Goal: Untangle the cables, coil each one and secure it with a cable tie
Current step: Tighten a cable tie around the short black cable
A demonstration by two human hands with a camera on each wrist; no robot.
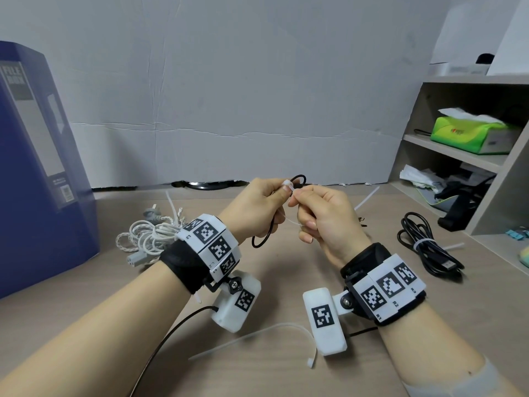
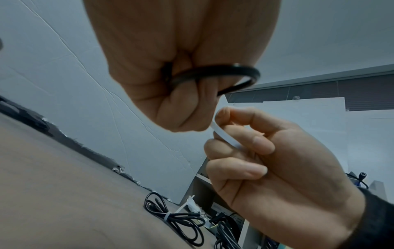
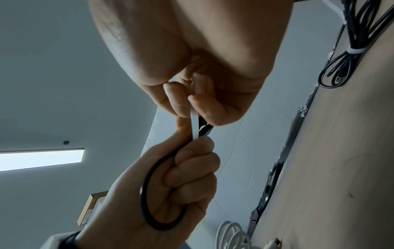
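L hand (image 1: 254,209) grip: fist round thin black coiled cable (image 1: 264,239), above desk (image 1: 286,362). R hand (image 1: 323,222) grip: pinching white plastic cable tie (image 2: 225,137) tail just beside L thumb. Judgement: pull tail straight through head w/ coil bunched, else loops slip.

Left hand (image 1: 254,209): raised above bench, fingers curled, gripping black cable coil.
Right hand (image 1: 326,222): raised, touching left, thumb and forefinger pinching white cable tie.
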